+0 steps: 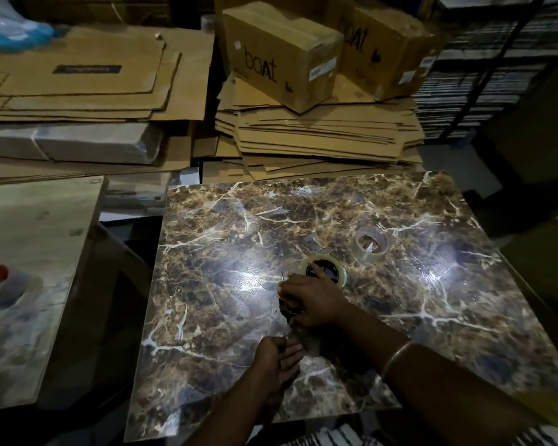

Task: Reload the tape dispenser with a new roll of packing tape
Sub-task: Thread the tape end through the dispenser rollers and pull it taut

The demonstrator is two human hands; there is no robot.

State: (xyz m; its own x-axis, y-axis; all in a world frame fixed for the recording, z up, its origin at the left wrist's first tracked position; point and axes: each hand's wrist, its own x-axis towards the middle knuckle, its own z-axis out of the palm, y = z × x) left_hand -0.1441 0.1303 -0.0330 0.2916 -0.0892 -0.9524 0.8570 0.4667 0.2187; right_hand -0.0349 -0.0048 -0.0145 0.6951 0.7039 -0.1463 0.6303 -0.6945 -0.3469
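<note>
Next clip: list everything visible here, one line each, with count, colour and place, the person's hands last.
Marble-pattern table: one, brown with white veins, centre.
Tape roll: one, clear, on the table by the right hand.
Second tape roll: one, clear, on the table farther right.
Printed boxes: two, brown, on the flat cardboard stack behind the table.
Flattened cartons: a pile, brown, back left.
Board: one, pale, left; blurred red-topped item on it.
Right hand: grip closed on a small dark object, unclear.
Left hand: fisted, nearer the camera.
</note>
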